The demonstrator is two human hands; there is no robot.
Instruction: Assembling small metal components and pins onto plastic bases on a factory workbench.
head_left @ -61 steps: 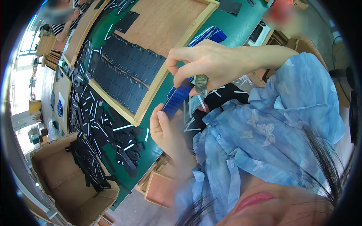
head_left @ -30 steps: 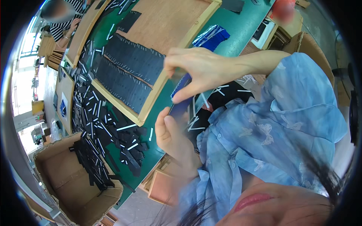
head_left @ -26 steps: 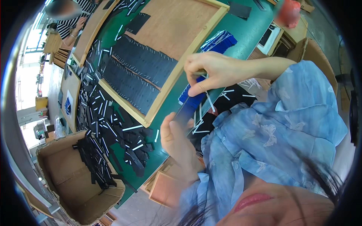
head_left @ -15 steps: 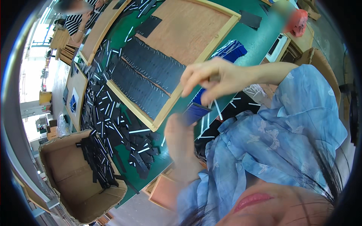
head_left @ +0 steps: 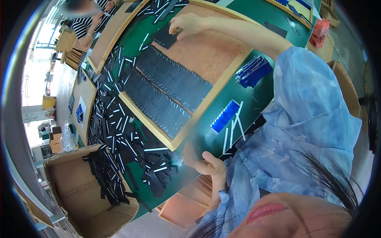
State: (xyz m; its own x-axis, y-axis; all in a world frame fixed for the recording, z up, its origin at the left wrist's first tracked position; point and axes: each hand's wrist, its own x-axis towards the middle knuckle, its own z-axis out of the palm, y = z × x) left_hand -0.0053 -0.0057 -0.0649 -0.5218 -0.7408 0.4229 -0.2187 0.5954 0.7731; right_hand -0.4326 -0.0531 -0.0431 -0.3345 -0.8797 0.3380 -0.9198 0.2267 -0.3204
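Observation:
My right hand (head_left: 188, 26) reaches over the far end of a shallow wooden tray (head_left: 183, 137). Its fingers are closed in a pinch around a small dark piece, mostly covered by the hand, at the edge of a black patch (head_left: 163, 37) on the bare board. Nearer to me, two bands of black strips (head_left: 170, 77) with thin pale tips along their edges lie in the tray. My left hand (head_left: 208, 162) is beside the tray's near corner, thumb apart from the blurred fingers, with nothing visible in it. Right of the tray lies a row of blue pieces (head_left: 226, 116).
More blue pieces (head_left: 254, 71) are heaped beyond. White strips (head_left: 232, 133) lie by the table's near edge. Loose black pieces (head_left: 119, 127) cover the green table on the left. A cardboard box (head_left: 71, 186) stands there, partly filled. Another person (head_left: 85, 27) sits at the far left.
My right hand has moved from above the tray's right rail to its far end. My left hand has let go of the blue pieces, which now lie on the table. The view has shifted slightly.

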